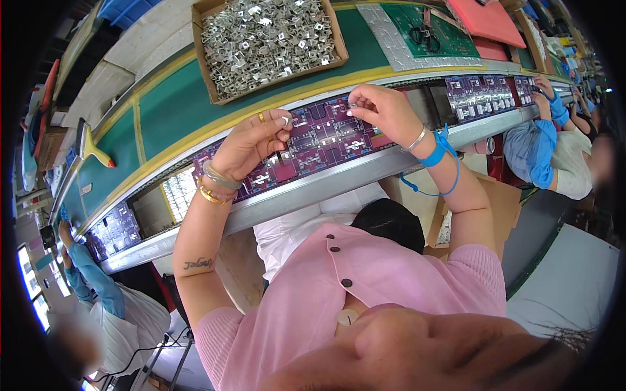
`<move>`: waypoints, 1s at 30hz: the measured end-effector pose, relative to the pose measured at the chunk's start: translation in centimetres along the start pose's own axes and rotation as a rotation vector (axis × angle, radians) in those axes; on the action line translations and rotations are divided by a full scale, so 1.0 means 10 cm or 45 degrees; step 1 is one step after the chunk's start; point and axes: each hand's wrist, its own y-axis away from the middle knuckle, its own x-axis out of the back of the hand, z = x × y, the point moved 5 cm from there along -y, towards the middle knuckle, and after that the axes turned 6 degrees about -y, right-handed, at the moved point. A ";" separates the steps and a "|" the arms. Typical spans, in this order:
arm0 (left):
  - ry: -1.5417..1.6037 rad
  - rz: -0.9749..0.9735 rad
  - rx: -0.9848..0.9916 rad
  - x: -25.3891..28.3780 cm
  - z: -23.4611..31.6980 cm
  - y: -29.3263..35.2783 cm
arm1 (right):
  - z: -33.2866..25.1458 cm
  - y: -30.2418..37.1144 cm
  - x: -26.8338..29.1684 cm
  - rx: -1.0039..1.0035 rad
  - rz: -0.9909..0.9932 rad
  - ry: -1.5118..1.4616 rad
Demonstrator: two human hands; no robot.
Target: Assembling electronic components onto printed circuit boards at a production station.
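Over purple circuit boards [334,133], left hand [246,144] and right hand [389,112] fingers each pinch a metal clip [285,122] (tattooed lettering [198,264], left forearm [199,228]).

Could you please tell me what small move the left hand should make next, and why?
Probably lower the small metal piece onto the purple circuit board, since the left hand pinches it close to that board.

Metal brackets [270,45] (shiny), cardboard box [337,32].
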 end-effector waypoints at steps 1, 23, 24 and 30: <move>-0.007 0.022 -0.011 -0.04 0.01 0.03 | 0.03 0.01 -0.02 0.064 0.041 0.029; -0.320 0.257 -0.135 -0.01 0.02 0.04 | -0.44 -0.16 0.07 0.680 0.300 0.560; -0.389 0.263 -0.151 0.01 0.01 0.04 | -0.52 -0.27 0.12 0.690 0.406 0.549; -1.558 0.626 -0.513 -0.15 0.27 0.17 | -0.60 -0.93 0.10 0.956 0.232 0.660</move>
